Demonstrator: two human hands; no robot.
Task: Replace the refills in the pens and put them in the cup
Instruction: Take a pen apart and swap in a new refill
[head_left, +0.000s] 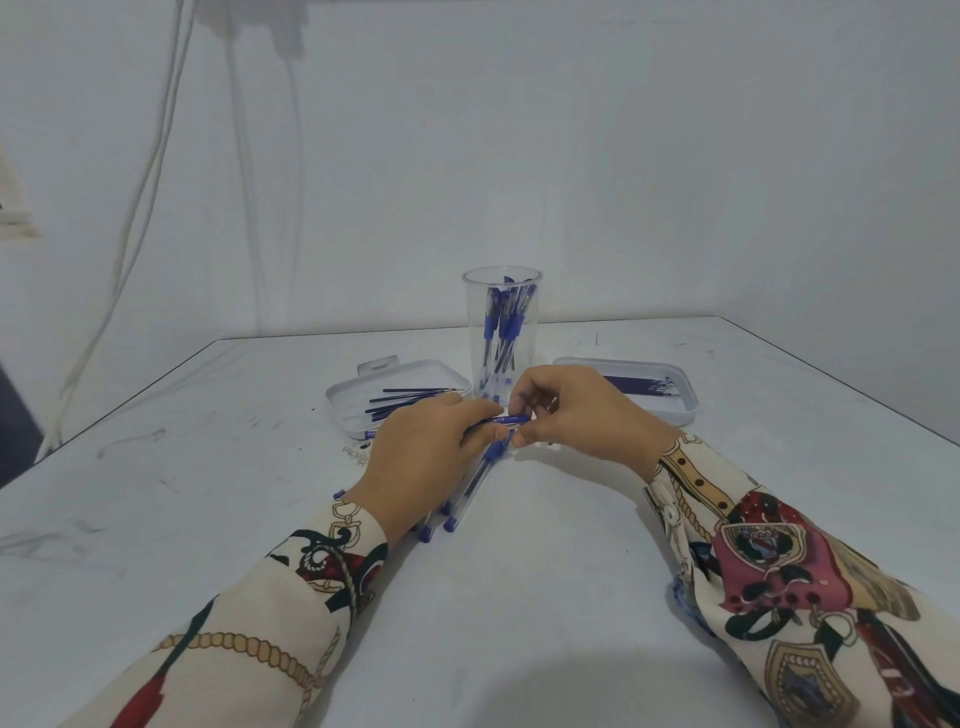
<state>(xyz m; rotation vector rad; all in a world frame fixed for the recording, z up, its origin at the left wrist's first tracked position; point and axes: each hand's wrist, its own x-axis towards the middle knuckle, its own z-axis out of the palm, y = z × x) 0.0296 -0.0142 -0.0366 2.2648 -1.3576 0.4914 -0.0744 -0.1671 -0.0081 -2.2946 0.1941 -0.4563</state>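
White table (571, 519) | both hands, left (421, 457) and right (576, 410), pinch pen (506, 419) between them

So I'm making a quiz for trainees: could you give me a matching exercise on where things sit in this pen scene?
Things:
1. clear cup
2. left tray
3. right tray
4. held pen

Places:
A. between both hands
B. behind the right hand
C. upright at the back, between the trays
D. behind the left hand

Pairs: 1-C, 2-D, 3-B, 4-A
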